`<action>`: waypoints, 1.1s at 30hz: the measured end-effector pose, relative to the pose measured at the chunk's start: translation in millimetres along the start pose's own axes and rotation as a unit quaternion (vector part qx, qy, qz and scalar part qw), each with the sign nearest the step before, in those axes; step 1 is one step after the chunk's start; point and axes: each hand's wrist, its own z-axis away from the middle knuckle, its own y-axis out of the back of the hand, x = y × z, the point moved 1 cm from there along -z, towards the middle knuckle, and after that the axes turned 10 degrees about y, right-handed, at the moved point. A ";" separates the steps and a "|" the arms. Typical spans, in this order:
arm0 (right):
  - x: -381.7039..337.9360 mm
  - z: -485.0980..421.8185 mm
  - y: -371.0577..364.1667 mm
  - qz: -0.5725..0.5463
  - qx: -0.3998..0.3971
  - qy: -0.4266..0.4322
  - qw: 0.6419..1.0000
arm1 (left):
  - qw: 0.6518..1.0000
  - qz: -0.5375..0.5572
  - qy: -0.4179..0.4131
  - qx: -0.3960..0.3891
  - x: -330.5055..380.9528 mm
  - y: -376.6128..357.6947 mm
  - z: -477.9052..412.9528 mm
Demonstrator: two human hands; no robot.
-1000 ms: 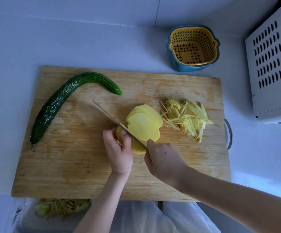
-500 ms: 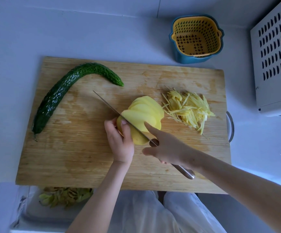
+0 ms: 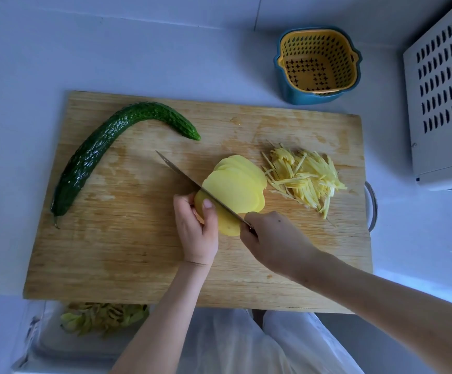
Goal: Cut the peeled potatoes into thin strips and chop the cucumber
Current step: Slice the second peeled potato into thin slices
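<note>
The left hand (image 3: 196,230) clenches the uncut end of the potato (image 3: 226,221) mid-board; the right hand (image 3: 273,242) has its grip closed on the knife (image 3: 192,182), blade across the potato, slices (image 3: 237,188) fanned toward 1 o'clock beside the strips (image 3: 304,179). The cucumber (image 3: 103,147) lies whole at 10 o'clock on the cutting board (image 3: 138,260)

Right hand (image 3: 274,242) slicing potato (image 3: 226,224); cucumber (image 3: 106,149) whole
</note>
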 end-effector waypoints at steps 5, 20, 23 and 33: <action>-0.9 -3.1 4.8 -0.016 -0.008 -0.013 1.000 | 1.000 0.000 0.011 -0.016 0.7 -1.9 -1.3; -19.6 32.5 38.4 -0.027 0.007 -0.030 0.999 | 1.000 0.024 -0.002 -0.018 4.3 -1.5 -1.1; -25.8 48.5 45.6 -0.023 0.034 -0.032 0.999 | 0.999 0.035 -0.009 -0.012 5.0 -1.4 -1.4; -29.6 56.1 42.5 -0.002 0.032 -0.026 0.999 | 0.999 0.040 -0.021 -0.008 7.4 -1.5 -1.4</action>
